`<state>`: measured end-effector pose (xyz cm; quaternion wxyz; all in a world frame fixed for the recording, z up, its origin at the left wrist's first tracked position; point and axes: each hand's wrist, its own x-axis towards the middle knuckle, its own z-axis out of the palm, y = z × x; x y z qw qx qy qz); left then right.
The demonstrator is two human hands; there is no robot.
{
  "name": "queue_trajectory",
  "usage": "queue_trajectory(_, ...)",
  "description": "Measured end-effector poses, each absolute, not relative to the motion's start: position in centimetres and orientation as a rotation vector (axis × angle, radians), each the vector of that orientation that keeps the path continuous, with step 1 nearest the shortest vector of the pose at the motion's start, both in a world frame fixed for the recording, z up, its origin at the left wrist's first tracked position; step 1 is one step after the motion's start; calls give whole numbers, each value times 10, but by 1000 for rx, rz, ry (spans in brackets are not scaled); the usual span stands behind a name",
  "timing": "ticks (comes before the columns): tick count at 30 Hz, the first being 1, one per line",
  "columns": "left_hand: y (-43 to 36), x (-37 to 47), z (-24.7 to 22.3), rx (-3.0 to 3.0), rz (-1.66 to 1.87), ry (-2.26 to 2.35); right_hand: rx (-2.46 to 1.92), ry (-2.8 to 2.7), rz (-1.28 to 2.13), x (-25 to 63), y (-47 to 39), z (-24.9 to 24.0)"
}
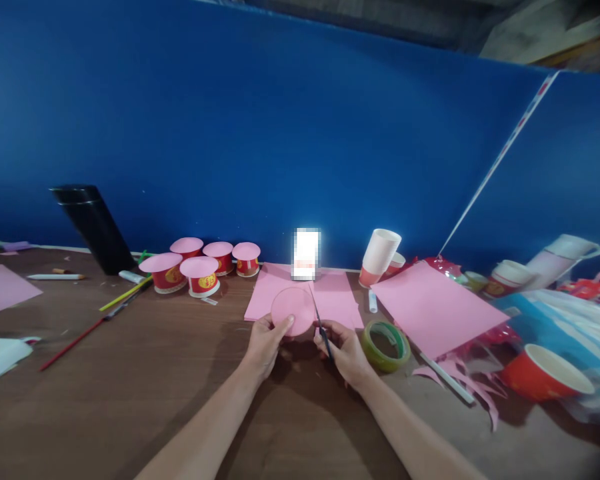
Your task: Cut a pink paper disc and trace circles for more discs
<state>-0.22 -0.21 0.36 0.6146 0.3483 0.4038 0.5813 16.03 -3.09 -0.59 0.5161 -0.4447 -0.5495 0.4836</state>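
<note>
Closest in, both hands work above the brown table (180,413). The left hand (265,343) is closed in a pinch on a pink disc (293,307), thumb flat on its face near the lower edge. The right hand (345,350) has its fingers curled round the scissors (324,333), whose blades point up and away beside the disc's right edge; how far apart they stand, I cannot tell. The disc is held over the near part of some pink sheets (260,287).

Just right of the right hand is a roll of tape (373,353); farther right, pink scraps (473,390) lie near a tipped red cup (527,380). A large pink sheet (435,310) lies beyond the tape, to its right. Farther back on the left stand five red cups (205,283) topped with pink rounds, near a black bottle (97,227). White stacked cups (380,253) stand right of a pixelated bright object (307,253). Behind everything rises a blue panel (280,133).
</note>
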Motion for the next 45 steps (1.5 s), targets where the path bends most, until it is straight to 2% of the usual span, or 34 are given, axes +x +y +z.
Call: queue_trajectory(45, -2, -3, 3, 797, 1359, 887, -1081, -1334, 1140, 162, -30, -9)
